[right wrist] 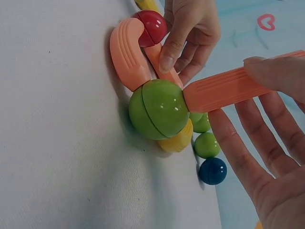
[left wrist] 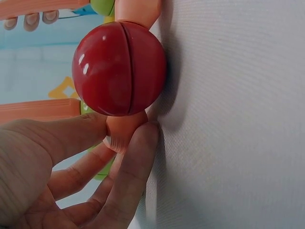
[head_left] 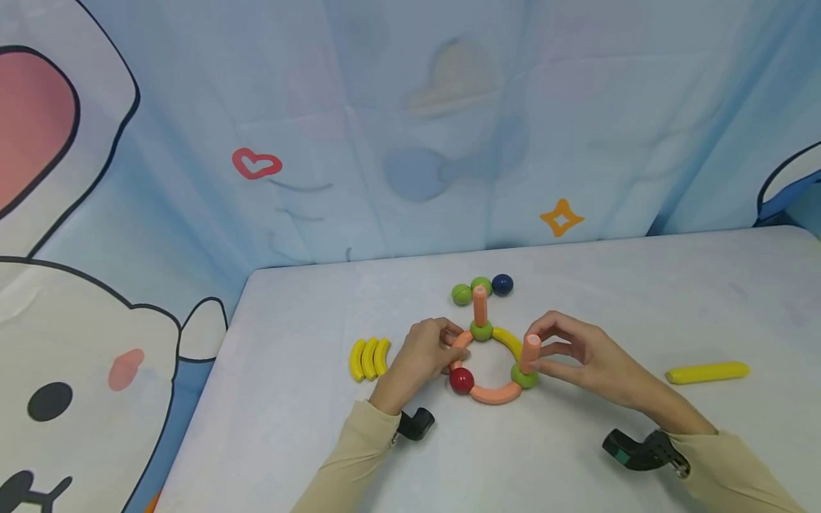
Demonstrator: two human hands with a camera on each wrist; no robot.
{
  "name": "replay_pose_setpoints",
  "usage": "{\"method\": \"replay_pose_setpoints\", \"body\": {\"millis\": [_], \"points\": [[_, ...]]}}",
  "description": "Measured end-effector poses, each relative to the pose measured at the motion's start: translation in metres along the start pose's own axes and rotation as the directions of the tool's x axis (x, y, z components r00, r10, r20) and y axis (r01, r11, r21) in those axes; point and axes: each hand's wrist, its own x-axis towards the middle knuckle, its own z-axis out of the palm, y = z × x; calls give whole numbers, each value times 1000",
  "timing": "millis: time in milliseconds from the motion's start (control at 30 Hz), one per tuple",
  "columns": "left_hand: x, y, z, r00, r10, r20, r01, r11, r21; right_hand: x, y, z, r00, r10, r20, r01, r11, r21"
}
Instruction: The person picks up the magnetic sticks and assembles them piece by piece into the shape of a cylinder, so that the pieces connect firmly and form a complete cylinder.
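A ring of toy rods and balls lies on the table, made of a red ball (head_left: pixel 461 380), two green balls, orange rods and a yellow curved rod (head_left: pixel 508 342). The left hand (head_left: pixel 418 354) pinches the orange rod (left wrist: pixel 125 129) beside the red ball, between thumb and fingers. With thumb and fingertips the right hand (head_left: pixel 580 356) holds an upright orange rod (right wrist: pixel 228 88), whose lower end touches the near-right green ball (right wrist: pixel 159 109). Another orange rod (head_left: pixel 479 306) stands upright on the far green ball (head_left: pixel 481 330). A curved orange rod (head_left: pixel 496 394) forms the ring's near side.
Behind the ring lie two loose green balls (head_left: pixel 461 294) and a dark blue ball (head_left: pixel 502 285). Three curved yellow rods (head_left: pixel 368 359) lie side by side at the left. A straight yellow rod (head_left: pixel 708 372) lies right of the right hand. A patterned curtain (head_left: pixel 385 128) hangs behind the table.
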Motion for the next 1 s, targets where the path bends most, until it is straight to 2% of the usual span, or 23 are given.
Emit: {"method": "replay_pose_setpoints", "body": {"millis": [133,233,400,467,533,667,767,833,900,1000], "points": [[-1,-1,0,1000,-9,2,9,1000,-4,-1,-1,-4,1000,-8,-5,7,998,-57],[-1,-1,0,1000,-11,1,11,1000,-13,-6,-1,-13,1000,-1,-28,-3,989,-146],[0,-1,2,1000,-19,4,19,999,-32,-28,4,-43,995,57,-83,-81,945,-318],[0,-1,3,1000,-15,8,16,999,-31,-42,7,-57,992,91,-90,-119,914,-389],[0,-1,4,1000,-11,11,11,999,-31,-57,10,-72,987,127,-96,-157,870,-467],[0,-2,4,1000,-1,6,1,1000,-22,-85,20,-100,974,208,-95,-222,755,-617],[0,-2,3,1000,-1,4,1,1000,-26,-101,28,-116,960,263,-98,-256,680,-687],[0,-3,2,1000,-1,5,1,1000,-26,-108,32,-123,951,295,-93,-270,642,-717],[1,-3,1,1000,-2,5,2,1000,-28,-111,36,-128,939,333,-85,-285,617,-733],[1,-3,1,1000,-4,6,4,1000,-30,-111,40,-133,905,418,-76,-327,573,-751]]}}
